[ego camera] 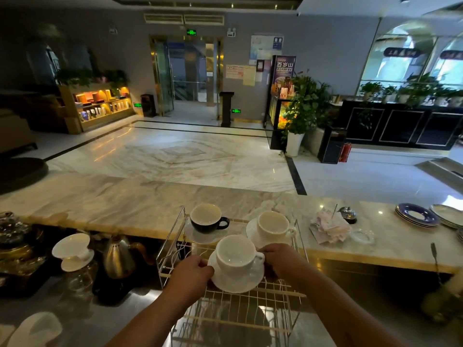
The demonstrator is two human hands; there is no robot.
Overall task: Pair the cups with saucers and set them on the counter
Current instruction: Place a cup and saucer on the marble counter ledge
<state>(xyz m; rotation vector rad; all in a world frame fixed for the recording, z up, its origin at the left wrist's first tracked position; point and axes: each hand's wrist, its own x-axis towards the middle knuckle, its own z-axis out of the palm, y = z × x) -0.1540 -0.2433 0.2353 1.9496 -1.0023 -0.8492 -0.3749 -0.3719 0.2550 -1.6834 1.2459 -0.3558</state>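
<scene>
A white cup (235, 254) stands on a white saucer (238, 281) above the wire dish rack (250, 314). My left hand (193, 271) grips the saucer's left rim and my right hand (280, 259) holds its right side by the cup's handle. Beyond, on the marble counter (125, 204), a black cup with a white inside (206, 217) rests on a white saucer (200, 237). To its right a second white cup (273, 227) sits on another white saucer (251, 232).
A metal gooseneck kettle (117, 256) and a white pour-over dripper (72, 250) stand at the left below the counter. On the counter's right lie crumpled receipts on a spike (328, 225), a bell (347, 214) and stacked blue-rimmed plates (417, 215).
</scene>
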